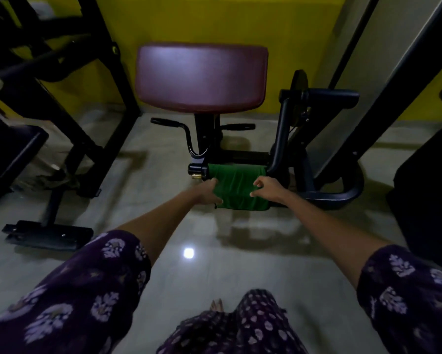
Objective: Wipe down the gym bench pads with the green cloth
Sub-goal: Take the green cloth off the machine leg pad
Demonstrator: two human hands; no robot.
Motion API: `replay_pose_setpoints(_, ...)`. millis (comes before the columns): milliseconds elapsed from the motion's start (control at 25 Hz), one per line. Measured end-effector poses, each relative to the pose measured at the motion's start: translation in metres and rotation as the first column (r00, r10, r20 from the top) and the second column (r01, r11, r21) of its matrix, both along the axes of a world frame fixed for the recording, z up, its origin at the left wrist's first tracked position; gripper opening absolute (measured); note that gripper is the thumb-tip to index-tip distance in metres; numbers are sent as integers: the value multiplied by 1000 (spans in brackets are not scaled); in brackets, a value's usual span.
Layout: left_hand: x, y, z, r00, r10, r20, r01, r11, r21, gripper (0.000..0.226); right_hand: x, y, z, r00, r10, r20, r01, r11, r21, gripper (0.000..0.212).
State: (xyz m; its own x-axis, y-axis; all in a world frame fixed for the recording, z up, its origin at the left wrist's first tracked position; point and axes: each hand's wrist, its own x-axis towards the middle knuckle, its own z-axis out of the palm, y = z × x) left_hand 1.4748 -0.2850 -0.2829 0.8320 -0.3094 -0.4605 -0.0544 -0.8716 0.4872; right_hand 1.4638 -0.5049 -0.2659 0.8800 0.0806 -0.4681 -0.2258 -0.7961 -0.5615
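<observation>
Cloth first: a dark green fabric cloth lies draped right over a low horizontal roller pad on the black metal machine frame, wrapping it from the top edge down to a hem that hangs just above the floor. The pad beneath is covered, so its colour cannot be told.

Left hand is on the cloth's left edge, fingers curled over the fabric and gripping it against the roller. Right hand sits at the cloth's right side, thumb and fingers bent and pinching the fabric there. Both arms reach forward and down, bare below dark purple sleeves with a pale floral print.

Above and behind the roller stands a wide maroon vinyl cushion pad, rounded at the corners, on a black central post. It is well apart from the hands and cloth. Two short black handle bars stick out to either side of the post.

Behind everything runs a yellow wall. On the left, another black equipment frame stands with its flat foot resting on the glossy grey tiled floor, which shows a bright spot of reflected light. Bottom centre, printed clothing matching the sleeves covers the legs, with toes just showing beside it.
</observation>
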Motion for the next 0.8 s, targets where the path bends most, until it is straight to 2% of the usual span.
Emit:
replay_pose_setpoints(320, 110, -11, -64, 991, 102, -86, -104, 994, -26, 72, 125, -14, -73, 991, 78, -110, -84, 995, -49, 41)
replay_pose_setpoints(560, 154, -30, -107, 966, 186, -177, -198, 979, -50, 66, 190, -15, -132, 971, 172, -169, -186, 980, -73, 35)
replay_pose_setpoints(680, 164, -32, -132, 955, 222, -196, -231, 973, -23, 65, 215, -7, -161, 969, 187, -160, -202, 976, -79, 38)
replay_pose_setpoints(800, 171, -31, -147, 962, 246, -116, -246, 969, 15, 64, 234, 5, -184, 956, 284, -72, -292, 944, -155, 54)
